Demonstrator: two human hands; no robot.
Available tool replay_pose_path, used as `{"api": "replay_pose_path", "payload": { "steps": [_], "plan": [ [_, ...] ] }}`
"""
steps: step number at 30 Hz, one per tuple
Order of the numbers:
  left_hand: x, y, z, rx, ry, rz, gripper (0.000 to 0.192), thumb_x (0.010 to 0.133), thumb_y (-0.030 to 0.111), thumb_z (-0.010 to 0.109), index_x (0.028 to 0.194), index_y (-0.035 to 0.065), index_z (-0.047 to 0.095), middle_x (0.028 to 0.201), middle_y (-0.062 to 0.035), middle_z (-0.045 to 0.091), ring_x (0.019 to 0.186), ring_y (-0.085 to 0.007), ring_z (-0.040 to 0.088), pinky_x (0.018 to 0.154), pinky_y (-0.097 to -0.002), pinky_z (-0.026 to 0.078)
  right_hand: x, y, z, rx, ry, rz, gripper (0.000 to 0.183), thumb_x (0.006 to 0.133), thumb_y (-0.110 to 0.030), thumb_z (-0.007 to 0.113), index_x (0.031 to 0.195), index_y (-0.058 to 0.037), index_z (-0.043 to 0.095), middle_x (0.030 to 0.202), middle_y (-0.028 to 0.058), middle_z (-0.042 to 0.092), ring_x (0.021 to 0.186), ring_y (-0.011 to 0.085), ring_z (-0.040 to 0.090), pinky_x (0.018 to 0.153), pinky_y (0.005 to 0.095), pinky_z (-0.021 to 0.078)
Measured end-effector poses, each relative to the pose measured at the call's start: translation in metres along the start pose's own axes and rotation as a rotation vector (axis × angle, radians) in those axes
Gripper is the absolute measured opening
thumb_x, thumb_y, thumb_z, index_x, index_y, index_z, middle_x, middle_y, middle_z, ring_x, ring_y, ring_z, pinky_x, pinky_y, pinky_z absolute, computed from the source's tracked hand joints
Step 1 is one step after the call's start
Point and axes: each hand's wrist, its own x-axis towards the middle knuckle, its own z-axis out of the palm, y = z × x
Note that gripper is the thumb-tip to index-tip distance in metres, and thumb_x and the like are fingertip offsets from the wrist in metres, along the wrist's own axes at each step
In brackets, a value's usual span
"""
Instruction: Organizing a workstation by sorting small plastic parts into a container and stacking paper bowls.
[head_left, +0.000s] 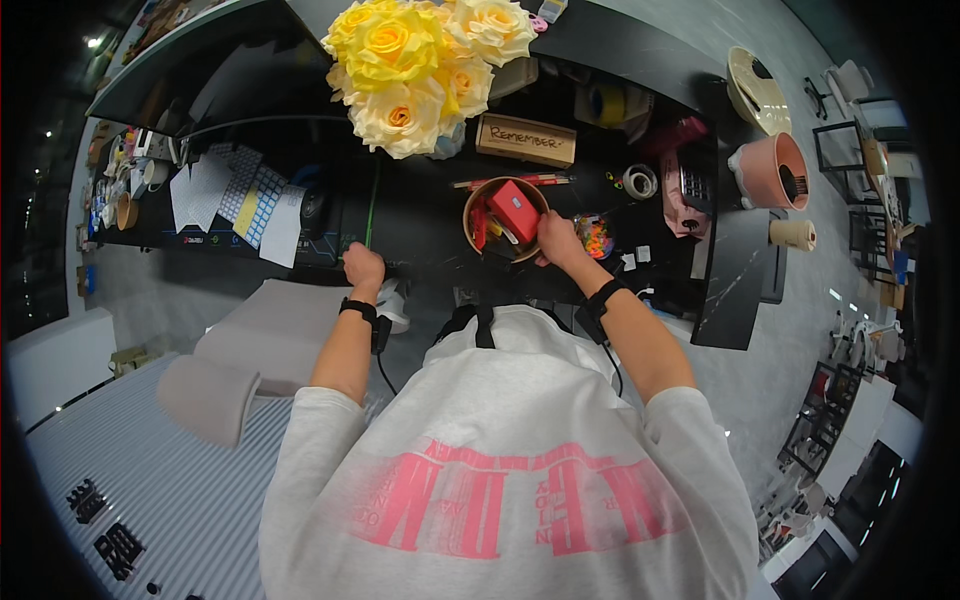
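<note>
My right hand (561, 238) grips the right rim of a round brown bowl (471, 207) on the black desk. In the bowl lie a red box (514, 211), a smaller red item (478, 225) and other small things partly hidden. Close to the right of this hand stands a clear round tub of colourful small pieces (594, 235). My left hand (364, 264) is curled at the desk's front edge, beside the dark desk mat (326, 244), with nothing visible in it. Behind the bowl lie red pencils (525, 181).
Yellow artificial roses (409, 67) rise at the back, beside a cardboard box (526, 140) bearing writing. Keyboards (262, 206) and paper sheets (281, 229) lie left; a tape roll (640, 181) and a pink pouch (682, 206) right. A grey chair (274, 330) stands below left.
</note>
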Motion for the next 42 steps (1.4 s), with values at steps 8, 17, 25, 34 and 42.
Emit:
{"api": "replay_pose_path", "payload": {
  "steps": [8,17,25,34,42],
  "plan": [
    [-0.003,0.012,-0.006,0.012,-0.112,0.144,0.033,0.086,0.004,0.065,0.115,-0.008,0.053,0.11,-0.0317,0.066,0.105,-0.048,0.065,0.09,-0.0505,0.055,-0.004,-0.001,0.0,0.081,0.003,-0.015,0.033,0.104,-0.019,0.038,0.099,0.0112,0.05,0.073,0.0318,0.065,0.054,0.038,0.069,0.051,0.0441,0.0598],
    [-0.018,0.036,0.011,-0.154,-0.143,0.286,0.035,0.078,0.015,0.073,0.099,-0.0034,0.053,0.099,-0.0275,0.068,0.098,-0.0456,0.067,0.087,-0.0485,0.054,-0.016,-0.012,0.006,0.138,-0.05,0.101,0.036,0.106,-0.02,0.037,0.106,0.0128,0.051,0.076,0.0314,0.067,0.055,0.0367,0.07,0.051,0.0425,0.0605],
    [-0.072,0.1,-0.051,-0.686,-0.421,0.389,0.016,0.08,0.007,0.069,0.079,0.0035,0.053,0.068,-0.0014,0.058,0.058,-0.0087,0.059,0.053,-0.0243,0.045,-0.017,-0.009,0.016,0.152,-0.081,0.118,0.039,0.106,-0.023,0.036,0.113,0.0116,0.051,0.085,0.0305,0.068,0.058,0.0354,0.071,0.055,0.0424,0.0616],
    [-0.103,0.124,-0.054,-0.387,-0.358,0.59,0.027,0.08,0.018,0.072,0.097,-0.0016,0.065,0.089,-0.0166,0.073,0.08,-0.0267,0.072,0.072,-0.0346,0.055,-0.012,0.005,0.022,0.17,-0.057,0.048,0.035,0.105,-0.02,0.038,0.104,0.0133,0.047,0.075,0.0319,0.066,0.054,0.0365,0.069,0.044,0.0415,0.0588],
    [-0.088,0.093,-0.026,-0.516,-0.57,0.22,0.052,0.098,0.024,0.061,0.142,0.0,0.05,0.101,-0.0157,0.07,0.064,-0.0175,0.07,0.053,-0.0279,0.058,-0.023,-0.007,0.021,0.182,-0.102,0.115,0.037,0.106,-0.023,0.036,0.111,0.0118,0.049,0.082,0.0309,0.068,0.057,0.036,0.07,0.052,0.0411,0.0607]
  ]
}}
